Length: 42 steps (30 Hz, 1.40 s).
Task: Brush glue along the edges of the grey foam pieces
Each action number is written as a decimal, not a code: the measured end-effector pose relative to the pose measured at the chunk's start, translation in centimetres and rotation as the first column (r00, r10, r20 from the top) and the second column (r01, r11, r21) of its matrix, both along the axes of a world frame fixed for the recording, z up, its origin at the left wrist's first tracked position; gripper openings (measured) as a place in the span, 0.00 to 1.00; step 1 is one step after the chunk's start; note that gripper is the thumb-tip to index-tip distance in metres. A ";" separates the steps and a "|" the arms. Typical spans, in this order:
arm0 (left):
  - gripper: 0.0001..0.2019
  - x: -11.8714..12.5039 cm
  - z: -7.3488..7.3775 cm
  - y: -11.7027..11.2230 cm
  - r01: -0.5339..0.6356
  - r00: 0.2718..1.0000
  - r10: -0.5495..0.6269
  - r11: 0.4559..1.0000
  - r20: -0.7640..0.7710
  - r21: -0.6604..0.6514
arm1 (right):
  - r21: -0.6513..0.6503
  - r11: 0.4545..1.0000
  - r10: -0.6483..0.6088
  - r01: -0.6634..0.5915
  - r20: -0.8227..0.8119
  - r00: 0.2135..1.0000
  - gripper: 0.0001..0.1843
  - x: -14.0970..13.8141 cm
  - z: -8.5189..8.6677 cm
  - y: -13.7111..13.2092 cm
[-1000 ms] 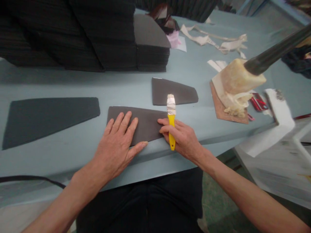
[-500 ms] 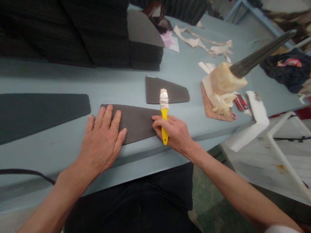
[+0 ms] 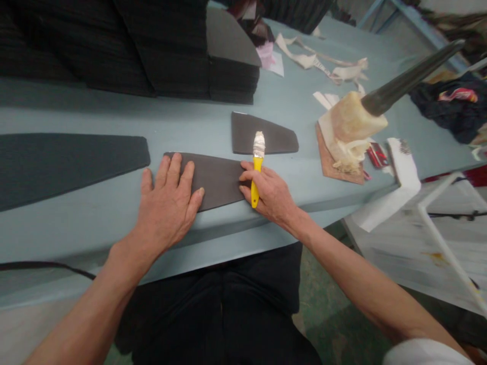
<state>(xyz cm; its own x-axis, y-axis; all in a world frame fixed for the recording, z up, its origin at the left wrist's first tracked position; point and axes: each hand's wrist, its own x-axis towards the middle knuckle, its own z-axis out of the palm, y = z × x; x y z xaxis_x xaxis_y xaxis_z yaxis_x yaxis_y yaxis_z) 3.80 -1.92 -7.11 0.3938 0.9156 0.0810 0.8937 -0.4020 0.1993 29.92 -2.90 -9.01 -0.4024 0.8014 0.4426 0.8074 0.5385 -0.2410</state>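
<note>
A dark grey tapered panel (image 3: 216, 177) lies flat near the table's front edge. My left hand (image 3: 167, 197) rests on its left end, fingers spread. At the narrow right end, my right hand (image 3: 272, 195) touches the panel with its fingertips while gripping a yellow-handled paintbrush (image 3: 256, 175). The brush points away from me, its bristle end wrapped or caked in something whitish. Just behind it lies a smaller dark tapered panel (image 3: 264, 134). A longer dark panel (image 3: 72, 165) lies to the left of my left hand.
Tall stacks of dark panels (image 3: 171, 56) stand at the back left. On the right, a pale, glue-crusted container (image 3: 346, 121) with a dark handle sticking out sits on a brown board (image 3: 323, 157). White strips (image 3: 308, 58) lie behind it; a folded white strip (image 3: 405, 177) overhangs the edge.
The view has shifted slightly, so the table things sit a little higher and farther right. My left hand stays on the panel, and my right hand still holds the paintbrush.
</note>
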 end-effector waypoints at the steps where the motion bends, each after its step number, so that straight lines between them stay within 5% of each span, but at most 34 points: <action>1: 0.34 -0.1 -0.1 0.1 -0.001 1.000 0.001 1.000 0.002 -0.001 | -0.008 1.000 -0.008 0.008 0.003 1.000 0.06 0.0 -0.1 0.0; 15: 0.27 -6.1 0.4 4.1 0.361 0.909 -0.360 0.932 0.208 0.036 | 0.089 0.996 -0.015 0.012 0.025 1.000 0.08 -0.1 -0.3 0.0; 23: 0.19 -7.3 1.4 2.8 0.262 0.908 -0.278 0.961 0.313 0.094 | 0.100 0.995 0.022 -0.023 0.016 1.000 0.05 0.4 -0.3 0.0; 26: 0.18 -8.2 1.5 1.5 0.221 0.915 -0.238 0.971 0.325 0.088 | 0.078 0.995 0.062 -0.061 -0.009 0.998 0.14 0.8 -0.4 -0.2; 30: 0.16 -9.3 0.8 0.2 0.280 0.889 -0.301 0.954 0.346 0.111 | 0.050 0.992 0.120 -0.117 -0.054 0.991 0.23 1.4 -0.4 -0.4; 42: 0.19 -10.0 -0.7 0.5 0.342 0.885 -0.372 0.928 0.279 0.151 | -0.042 0.993 0.114 -0.114 -0.010 0.993 0.25 3.6 0.8 -0.5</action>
